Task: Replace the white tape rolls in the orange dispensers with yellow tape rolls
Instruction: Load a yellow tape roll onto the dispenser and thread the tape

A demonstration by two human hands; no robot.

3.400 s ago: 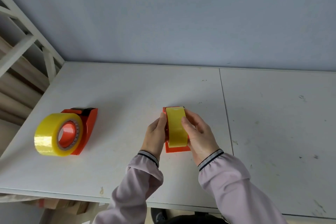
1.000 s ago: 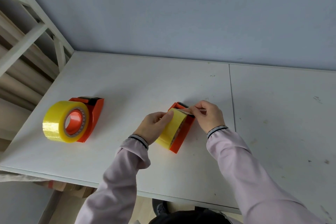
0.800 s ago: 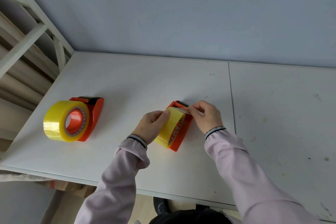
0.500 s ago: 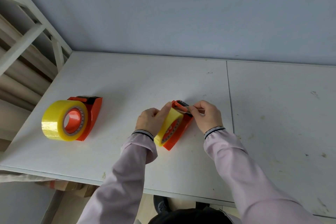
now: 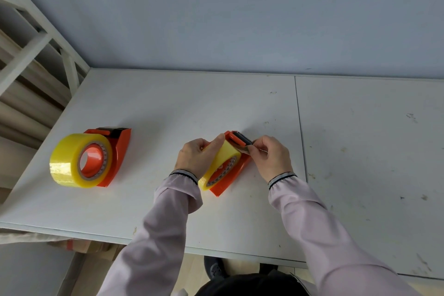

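Observation:
An orange dispenser (image 5: 230, 181) lies tilted at the table's middle, with a yellow tape roll (image 5: 222, 160) mounted on it. My left hand (image 5: 195, 156) grips that roll from the left, thumb on its top. My right hand (image 5: 270, 156) pinches the loose tape end beside the dispenser's black toothed cutter (image 5: 241, 138). A second orange dispenser (image 5: 119, 154) stands at the left, carrying a thick yellow tape roll (image 5: 72, 161). No white roll is in view.
The white table (image 5: 360, 151) has a seam right of my hands and a front edge close to me. A white frame (image 5: 69, 69) stands past the table's left edge. Cardboard lies under the table at the lower left.
The dispenser has been turned from straight to angled. My right hand moved from the roll's side to the cutter end and now pinches the tape end; my left hand stayed on the roll.

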